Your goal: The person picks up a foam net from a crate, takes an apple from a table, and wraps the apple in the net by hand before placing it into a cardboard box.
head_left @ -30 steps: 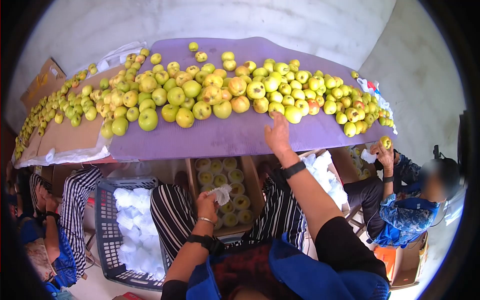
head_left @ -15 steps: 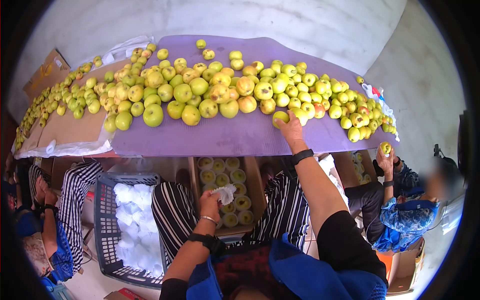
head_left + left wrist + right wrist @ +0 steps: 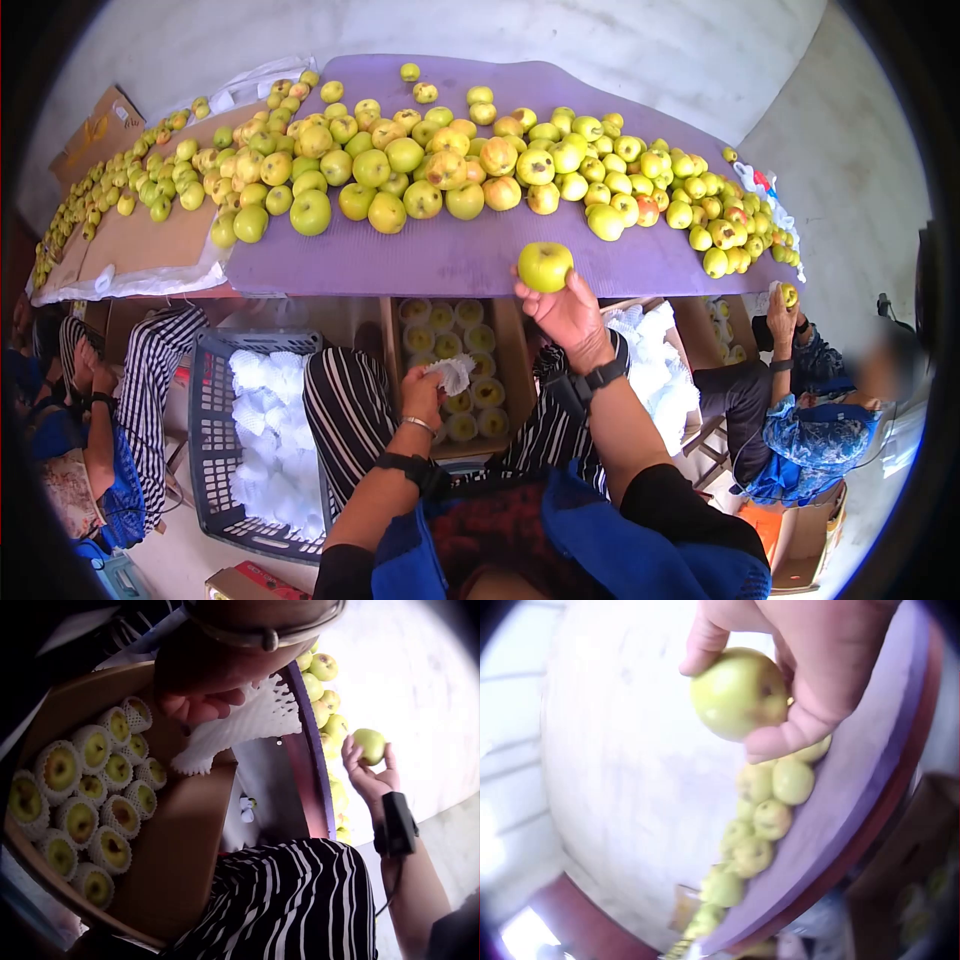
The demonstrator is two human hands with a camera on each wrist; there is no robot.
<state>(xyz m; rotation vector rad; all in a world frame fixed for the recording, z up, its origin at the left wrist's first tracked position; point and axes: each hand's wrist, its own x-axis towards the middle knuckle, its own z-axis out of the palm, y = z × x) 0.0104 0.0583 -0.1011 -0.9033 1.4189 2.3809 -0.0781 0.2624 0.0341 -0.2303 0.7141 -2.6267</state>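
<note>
Foam nets (image 3: 262, 430) are piled in a crate (image 3: 206, 440) near the front edge of the table (image 3: 430, 262). One net (image 3: 456, 373) is pinched by the left hand (image 3: 421, 397) above a box (image 3: 513, 375) of wrapped apples (image 3: 488, 391). An apple (image 3: 545, 267) is gripped by the right hand (image 3: 569, 318) over that front edge, apart from heaped apples (image 3: 371, 168).

Right grip (image 3: 569, 318): I am holding with thumb (image 3: 582, 292) and fingers (image 3: 528, 300) curled, palm (image 3: 572, 325) up.
Left grip (image 3: 421, 395): I am pinching with curled fingers, nearer me.
Forearms (image 3: 636, 430): I am angling both forward and inward.
</note>
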